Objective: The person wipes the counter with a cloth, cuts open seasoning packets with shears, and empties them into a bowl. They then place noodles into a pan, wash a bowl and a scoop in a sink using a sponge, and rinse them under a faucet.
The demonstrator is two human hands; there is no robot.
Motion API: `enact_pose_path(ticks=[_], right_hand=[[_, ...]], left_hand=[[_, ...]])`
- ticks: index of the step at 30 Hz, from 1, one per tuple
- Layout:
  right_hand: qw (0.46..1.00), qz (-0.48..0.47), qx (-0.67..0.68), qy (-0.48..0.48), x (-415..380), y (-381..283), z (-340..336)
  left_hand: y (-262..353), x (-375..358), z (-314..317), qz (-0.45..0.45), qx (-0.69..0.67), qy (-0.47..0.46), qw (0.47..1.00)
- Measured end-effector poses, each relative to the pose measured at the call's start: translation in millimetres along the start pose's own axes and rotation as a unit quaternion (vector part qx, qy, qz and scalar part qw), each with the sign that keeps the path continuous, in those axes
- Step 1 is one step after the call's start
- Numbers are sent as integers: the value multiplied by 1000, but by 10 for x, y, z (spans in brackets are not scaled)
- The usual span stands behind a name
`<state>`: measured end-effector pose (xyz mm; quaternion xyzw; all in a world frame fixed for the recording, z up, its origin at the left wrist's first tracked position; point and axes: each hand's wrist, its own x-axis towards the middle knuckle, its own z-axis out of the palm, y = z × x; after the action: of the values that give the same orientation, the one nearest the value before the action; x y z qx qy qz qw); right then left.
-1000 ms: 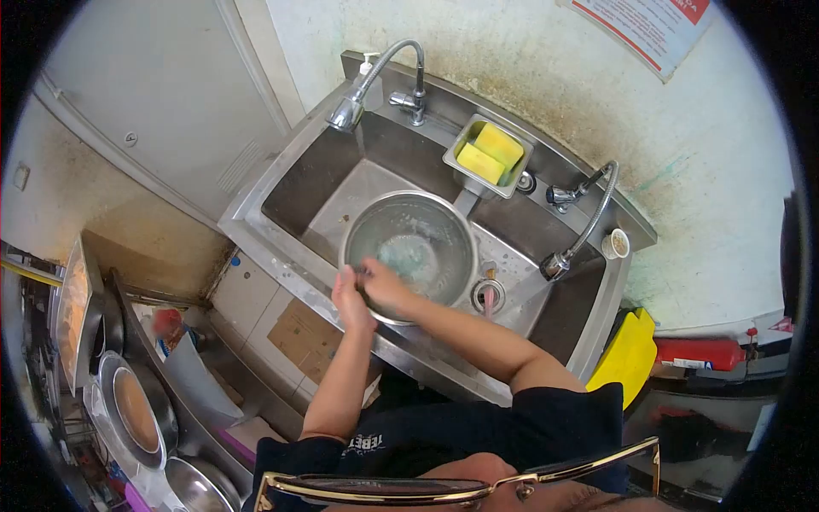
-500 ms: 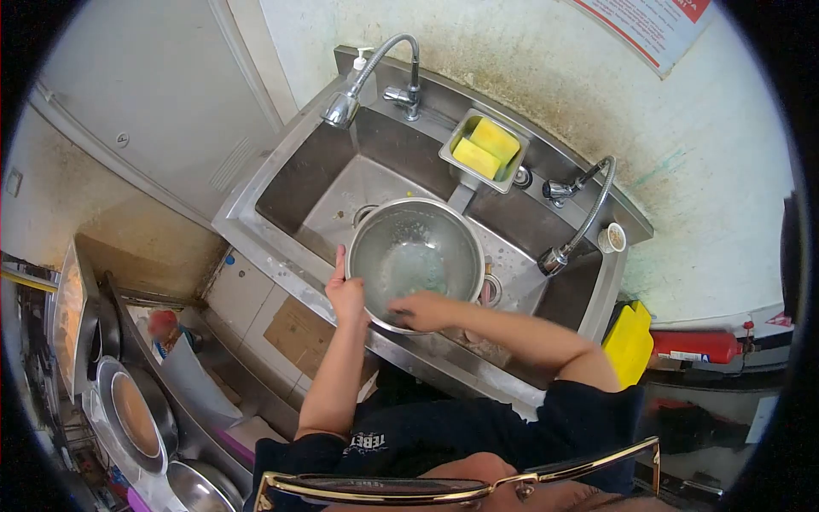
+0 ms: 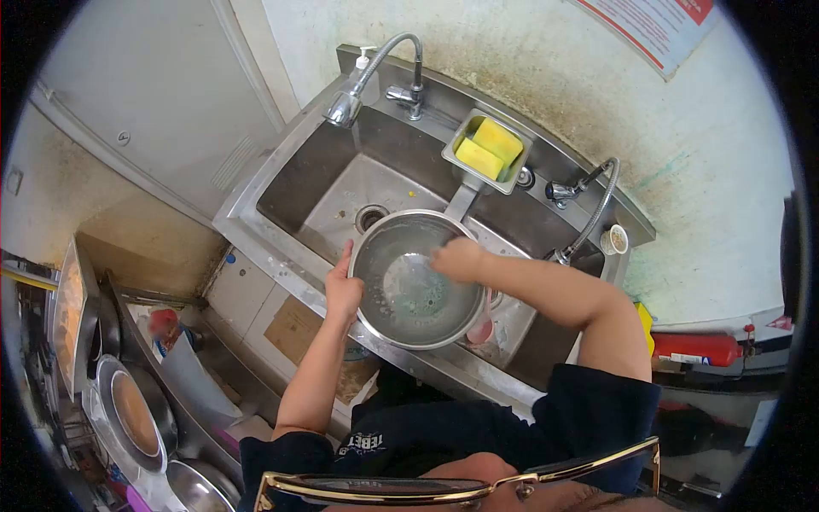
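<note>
A large metal mixing bowl (image 3: 388,320) rests over the front edge and middle of the sink, with some bubbly wet film on its inner wall and bottom. My left hand (image 3: 343,296) grips the bowl's left rim, thumb pointing up along the outside. Inside the bowl, near its upper right wall, my right hand (image 3: 459,261) is closed with the fingers curled down. Whatever lies under those fingers is hidden. Just right of the bowl, a pink spoon-like utensil (image 3: 480,332) lies in the right basin.
A double steel sink (image 3: 294,200) has flexible faucets at left (image 3: 343,109) and right (image 3: 589,226). Two yellow sponges (image 3: 480,159) sit in a small metal tray (image 3: 507,185) on the divider. A soap pump bottle (image 3: 365,81) stands behind. Metal pans (image 3: 128,410) are stacked at lower left.
My right hand has moved from the bowl's near side up to its upper right wall. The bowl has shifted slightly toward me, uncovering the left drain and the pink utensil.
</note>
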<state>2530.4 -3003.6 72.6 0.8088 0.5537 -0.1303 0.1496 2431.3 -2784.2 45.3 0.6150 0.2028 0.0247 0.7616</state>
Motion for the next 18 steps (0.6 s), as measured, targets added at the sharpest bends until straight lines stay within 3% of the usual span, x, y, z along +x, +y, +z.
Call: enact_pose_path(ticks=[2, 3, 5, 7, 9, 11, 13, 15, 17, 18], right_hand=[[993, -54, -5, -100, 2, -87, 156], [994, -52, -5, -101, 80, -62, 210], [992, -16, 39, 117, 329, -25, 105], [993, 18, 51, 102, 283, -97, 121], [978, 135, 158, 25, 11, -215, 283], [950, 101, 272, -113, -204, -565, -33], [902, 109, 414, -57, 8, -934, 75], [753, 254, 576, 193, 612, -1057, 332], [451, 353, 706, 418, 1216, -761, 427], [450, 351, 706, 420, 1206, -793, 303]], left_hand=[[-6, -17, 72, 1, 13, 4, 1000], [-1, -35, 113, 1, 13, 2, 1000], [43, -76, 198, -28, 51, -38, 998], [28, -95, 183, -21, 30, -26, 999], [-51, -16, 139, 39, -13, 11, 999], [-24, -40, 170, 31, -46, 22, 998], [-38, -69, 201, 25, -73, 29, 997], [-122, -117, 206, -33, -87, 5, 996], [-94, -118, 184, -55, -88, 6, 995], [-57, -127, 213, -46, -121, 15, 991]])
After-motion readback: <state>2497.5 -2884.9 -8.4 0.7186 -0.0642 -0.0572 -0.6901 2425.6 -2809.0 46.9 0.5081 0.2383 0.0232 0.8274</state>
